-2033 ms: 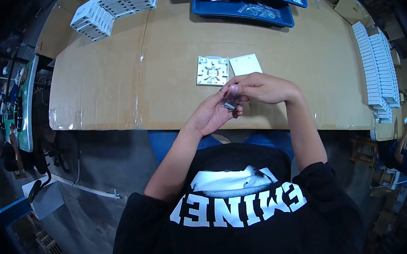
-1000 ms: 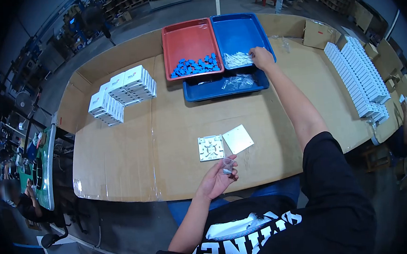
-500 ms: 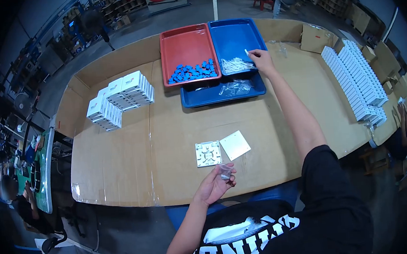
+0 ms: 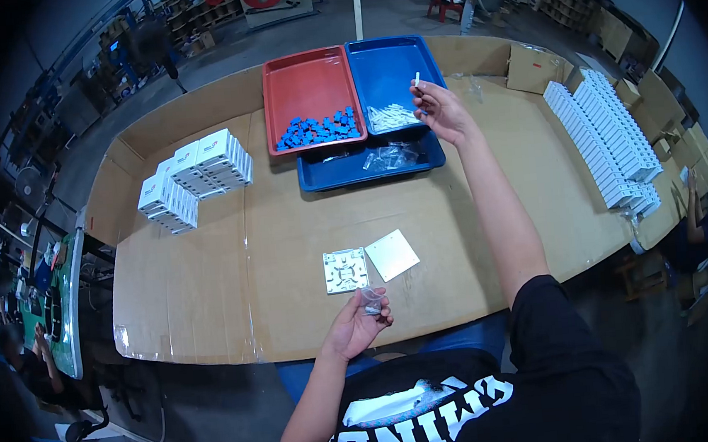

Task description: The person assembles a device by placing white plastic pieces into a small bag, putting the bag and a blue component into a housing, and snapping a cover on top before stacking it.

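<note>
My right hand [image 4: 444,112] is raised over the front right corner of the blue tray [image 4: 387,65], pinching a small white stick-like piece [image 4: 418,79]. More white pieces [image 4: 391,117] of that sort lie in the tray's front end. My left hand [image 4: 359,322], near the table's front edge, holds a small clear plastic bag [image 4: 372,300]; its contents are hard to make out. Just beyond the bag lies an open white plastic box base [image 4: 345,271] with moulded inner parts. A flat white cover [image 4: 392,255] rests beside it on the right.
A red tray [image 4: 310,83] holds blue parts [image 4: 318,130]. In front, a lower blue tray [image 4: 342,172] contains clear bags [image 4: 392,156]. Stacked white boxes [image 4: 200,171] stand left; long rows of white boxes [image 4: 605,139] stand right. Other people sit at both sides.
My right hand has lifted from the white pieces and drawn back slightly, carrying one. My left hand still holds the bag. The whole view has shifted a little.
</note>
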